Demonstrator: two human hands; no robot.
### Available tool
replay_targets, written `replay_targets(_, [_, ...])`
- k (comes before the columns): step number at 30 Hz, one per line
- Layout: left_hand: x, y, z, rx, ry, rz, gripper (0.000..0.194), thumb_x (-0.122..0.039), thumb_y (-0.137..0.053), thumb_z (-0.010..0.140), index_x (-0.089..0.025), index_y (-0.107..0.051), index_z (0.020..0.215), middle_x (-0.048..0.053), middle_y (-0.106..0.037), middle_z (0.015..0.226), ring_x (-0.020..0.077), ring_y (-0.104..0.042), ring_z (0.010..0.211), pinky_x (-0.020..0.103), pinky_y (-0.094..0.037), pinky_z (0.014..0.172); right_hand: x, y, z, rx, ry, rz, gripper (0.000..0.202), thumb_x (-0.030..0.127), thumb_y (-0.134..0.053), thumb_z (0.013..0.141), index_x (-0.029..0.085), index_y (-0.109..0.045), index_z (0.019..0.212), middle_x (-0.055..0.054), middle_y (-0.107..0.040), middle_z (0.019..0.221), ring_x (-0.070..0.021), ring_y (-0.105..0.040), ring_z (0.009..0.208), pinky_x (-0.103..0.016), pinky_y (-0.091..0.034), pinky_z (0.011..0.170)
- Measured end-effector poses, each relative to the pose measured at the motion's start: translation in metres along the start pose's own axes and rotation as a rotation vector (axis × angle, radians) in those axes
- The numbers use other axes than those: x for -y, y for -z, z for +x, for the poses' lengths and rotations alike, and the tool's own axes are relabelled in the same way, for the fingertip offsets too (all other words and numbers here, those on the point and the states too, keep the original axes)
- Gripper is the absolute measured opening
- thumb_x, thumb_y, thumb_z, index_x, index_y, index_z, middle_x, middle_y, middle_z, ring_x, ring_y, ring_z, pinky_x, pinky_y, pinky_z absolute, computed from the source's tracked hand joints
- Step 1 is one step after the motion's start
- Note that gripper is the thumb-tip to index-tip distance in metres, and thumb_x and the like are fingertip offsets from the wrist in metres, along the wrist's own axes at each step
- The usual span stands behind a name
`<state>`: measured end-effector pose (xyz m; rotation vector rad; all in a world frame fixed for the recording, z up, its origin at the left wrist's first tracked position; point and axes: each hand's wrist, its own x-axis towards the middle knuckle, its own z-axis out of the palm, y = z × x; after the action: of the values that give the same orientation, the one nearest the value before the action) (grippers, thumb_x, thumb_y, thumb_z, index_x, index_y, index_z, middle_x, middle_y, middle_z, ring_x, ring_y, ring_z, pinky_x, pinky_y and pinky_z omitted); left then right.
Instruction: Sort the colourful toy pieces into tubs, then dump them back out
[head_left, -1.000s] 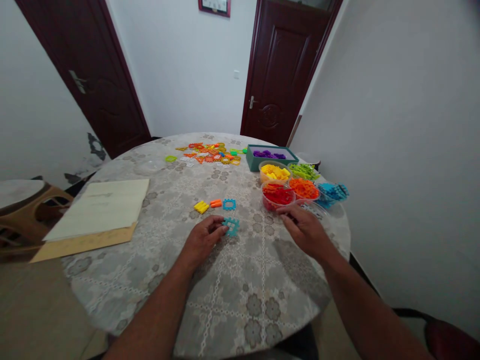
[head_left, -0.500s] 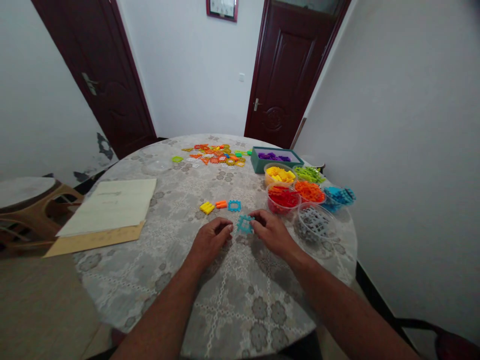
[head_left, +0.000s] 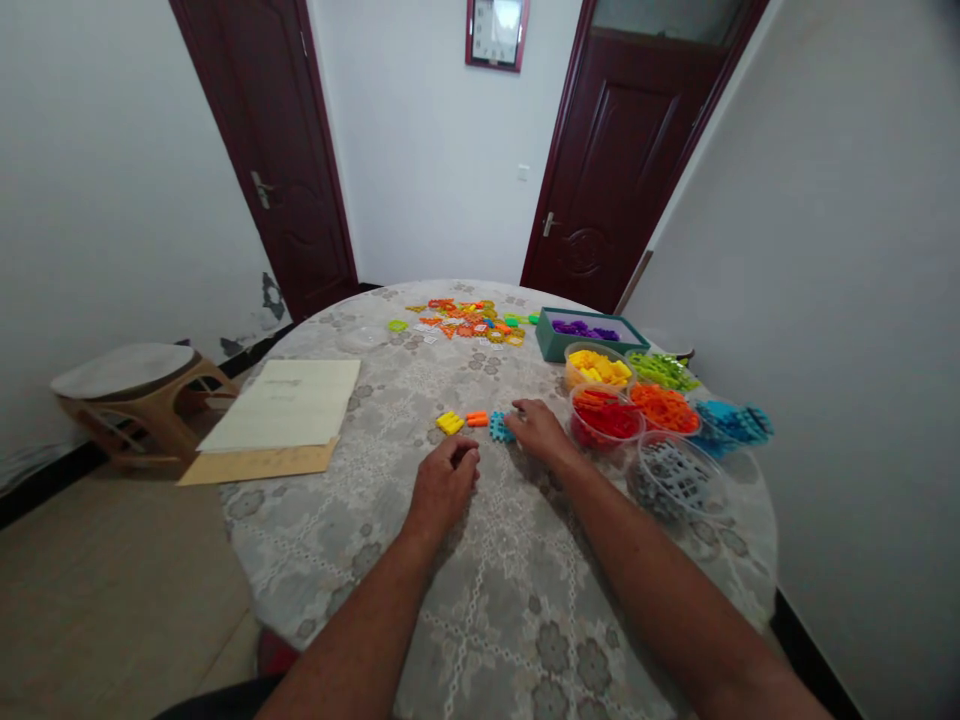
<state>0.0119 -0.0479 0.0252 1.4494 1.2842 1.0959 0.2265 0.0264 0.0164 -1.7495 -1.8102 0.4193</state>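
Note:
My right hand [head_left: 538,432] has its fingertips on a blue toothed plastic building piece [head_left: 498,427] lying on the table. The fingers partly cover it, and a second blue piece seems to be against or under it. Closer to me, my left hand [head_left: 445,482] rests with its fingers curled and the thumb against them, nothing visible in it. To the left of the blue pieces lie small orange pieces [head_left: 477,419], then yellow pieces [head_left: 450,423], in a row.
Clear tubs hold red [head_left: 604,414], yellow [head_left: 598,366], orange [head_left: 664,407], blue [head_left: 731,426] and grey pieces [head_left: 679,475] at the right. Behind stands a green box [head_left: 556,345] with purple pieces. Mixed pieces [head_left: 472,322] lie at the back; paper sheets [head_left: 281,405] lie left.
My right hand has moved forward with the blue piece, bringing it to the other blue piece beside the orange ones. My left hand stays nearly in place. The view has turned left.

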Motion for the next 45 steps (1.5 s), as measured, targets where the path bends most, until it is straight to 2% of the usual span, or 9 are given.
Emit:
replay_targets(6, [-0.002, -0.001, 0.001, -0.001, -0.002, -0.006, 0.024, -0.038, -0.059, 0.088, -0.02, -0.071, 0.097, 0.002, -0.071, 0.075, 0.0178, -0.067, 0.064, 0.029, -0.051, 0.062, 0.002, -0.004, -0.011, 0.052, 0.088, -0.088, 0.04, 0.039, -0.072, 0.089, 0.015, -0.069, 0.121, -0.015, -0.065, 0.126, -0.0239, -0.062, 0.119, -0.034, -0.045, 0.104])
replay_targets(15, [0.005, 0.005, 0.012, 0.008, 0.015, 0.113, 0.037, -0.047, -0.062, 0.085, -0.02, -0.072, 0.108, 0.005, -0.076, 0.083, 0.0216, -0.072, 0.068, 0.034, -0.055, 0.069, 0.021, 0.012, -0.02, 0.054, -0.086, 0.156, 0.03, 0.023, -0.071, 0.086, 0.025, -0.065, 0.115, 0.0, -0.071, 0.098, -0.0183, -0.066, 0.086, -0.027, -0.049, 0.075])
replay_targets(19, [0.006, 0.008, 0.016, 0.043, 0.029, 0.148, 0.041, -0.052, -0.063, 0.083, -0.02, -0.072, 0.108, 0.005, -0.077, 0.083, 0.0238, -0.073, 0.07, 0.035, -0.055, 0.068, 0.039, 0.035, -0.041, 0.051, 0.024, 0.193, 0.031, 0.019, -0.07, 0.085, 0.024, -0.067, 0.116, -0.001, -0.073, 0.101, -0.0181, -0.067, 0.089, -0.027, -0.048, 0.078])
replay_targets(23, [0.003, 0.01, 0.015, 0.025, 0.004, 0.224, 0.042, -0.053, -0.061, 0.083, -0.022, -0.073, 0.107, 0.006, -0.079, 0.09, 0.0243, -0.074, 0.072, 0.037, -0.056, 0.073, 0.045, 0.084, -0.076, -0.012, 0.165, 0.199, 0.02, 0.019, -0.067, 0.089, 0.023, -0.071, 0.109, 0.0, -0.074, 0.097, -0.0162, -0.066, 0.086, -0.025, -0.047, 0.077])
replay_targets(27, [0.001, 0.009, 0.014, 0.03, 0.001, 0.248, 0.042, -0.054, -0.061, 0.08, -0.022, -0.074, 0.104, 0.006, -0.079, 0.087, 0.0244, -0.073, 0.071, 0.037, -0.055, 0.073, 0.008, 0.161, -0.098, -0.254, 0.096, 0.116, 0.019, 0.027, -0.064, 0.093, 0.023, -0.072, 0.111, -0.002, -0.074, 0.099, -0.0167, -0.065, 0.083, -0.027, -0.047, 0.077])
replay_targets(31, [0.001, 0.008, 0.015, 0.041, 0.005, 0.274, 0.044, -0.056, -0.06, 0.079, -0.022, -0.074, 0.104, 0.004, -0.077, 0.08, 0.0249, -0.073, 0.071, 0.037, -0.054, 0.072, -0.067, 0.24, -0.101, -0.428, -0.095, -0.149, 0.024, 0.032, -0.064, 0.092, 0.02, -0.073, 0.111, -0.004, -0.076, 0.095, -0.0181, -0.065, 0.079, -0.028, -0.048, 0.075])
replay_targets(34, [0.002, 0.008, 0.015, 0.045, 0.005, 0.295, 0.046, -0.058, -0.059, 0.08, -0.022, -0.073, 0.106, 0.005, -0.077, 0.08, 0.0254, -0.073, 0.072, 0.037, -0.054, 0.072, -0.123, 0.279, -0.101, -0.446, -0.227, -0.387, 0.027, 0.026, -0.062, 0.089, 0.019, -0.075, 0.111, -0.007, -0.078, 0.101, -0.0197, -0.068, 0.086, -0.028, -0.048, 0.079])
replay_targets(38, [0.0, 0.008, 0.014, 0.03, -0.006, 0.342, 0.045, -0.057, -0.058, 0.082, -0.022, -0.073, 0.106, 0.004, -0.076, 0.076, 0.0264, -0.072, 0.071, 0.038, -0.054, 0.073, -0.171, 0.294, -0.098, -0.365, -0.327, -0.593, 0.029, 0.024, -0.063, 0.089, 0.019, -0.076, 0.114, -0.009, -0.08, 0.106, -0.022, -0.071, 0.093, -0.028, -0.048, 0.08])
replay_targets(45, [-0.001, 0.009, 0.014, 0.027, -0.027, 0.361, 0.043, -0.057, -0.058, 0.083, -0.023, -0.074, 0.104, 0.005, -0.077, 0.079, 0.0268, -0.073, 0.073, 0.039, -0.054, 0.074, -0.203, 0.283, -0.092, -0.335, -0.36, -0.595, 0.03, 0.018, -0.067, 0.085, 0.019, -0.078, 0.113, -0.009, -0.08, 0.113, -0.0226, -0.073, 0.099, -0.028, -0.05, 0.086])
